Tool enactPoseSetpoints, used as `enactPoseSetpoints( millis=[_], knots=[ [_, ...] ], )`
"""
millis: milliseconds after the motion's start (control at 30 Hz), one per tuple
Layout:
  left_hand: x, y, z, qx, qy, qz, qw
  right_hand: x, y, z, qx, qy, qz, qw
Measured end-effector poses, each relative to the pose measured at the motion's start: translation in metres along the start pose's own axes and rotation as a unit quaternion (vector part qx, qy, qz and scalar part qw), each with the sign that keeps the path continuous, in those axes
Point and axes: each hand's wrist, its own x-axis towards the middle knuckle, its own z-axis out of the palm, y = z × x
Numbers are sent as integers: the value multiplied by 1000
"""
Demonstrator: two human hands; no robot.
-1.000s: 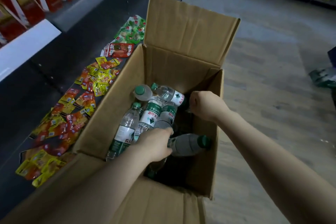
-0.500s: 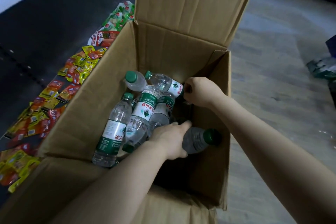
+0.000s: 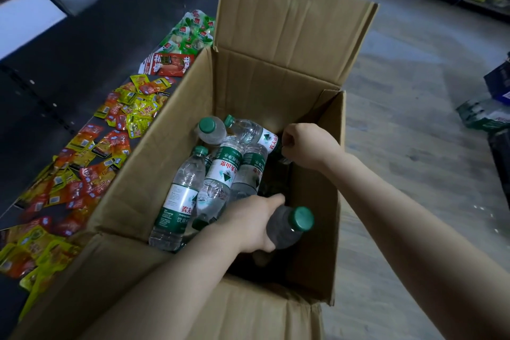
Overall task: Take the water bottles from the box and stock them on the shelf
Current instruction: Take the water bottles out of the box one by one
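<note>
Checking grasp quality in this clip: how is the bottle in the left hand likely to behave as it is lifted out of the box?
The left hand wraps the bottle mid-body, so it should probably lift level. It looks full and capped, so likely heavy for its size. Its thin clear wall may dent under a squeeze, and its round body would probably roll if dropped among the other bottles.

Bottles (image 3: pixel 220 171) lie in box (image 3: pixel 154 152); sachets (image 3: pixel 91 152) left.
</note>
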Motion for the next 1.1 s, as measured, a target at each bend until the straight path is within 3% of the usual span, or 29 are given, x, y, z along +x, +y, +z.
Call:
enactPoseSetpoints(
  millis=[133, 300, 600, 800, 1100],
  knots=[
    [-15, -1, -8, -119, 51, -10, 991, -12, -6, -14, 0, -3, 2, 1000],
    [-42, 1, -38, -259, 138, -44, 955, -27, -16, -43, 0, -3, 5, 1000],
    [-93, 19, -115, -307, 267, -91, 909, -61, -40, -98, 41, -19, -62, 997],
    [-119, 36, -159, -339, 296, -87, 889, -79, -63, -116, 50, -64, -134, 988],
    [-152, 65, -209, -365, 330, -70, 867, -100, -90, -138, 119, -82, -147, 979]
  ],
)
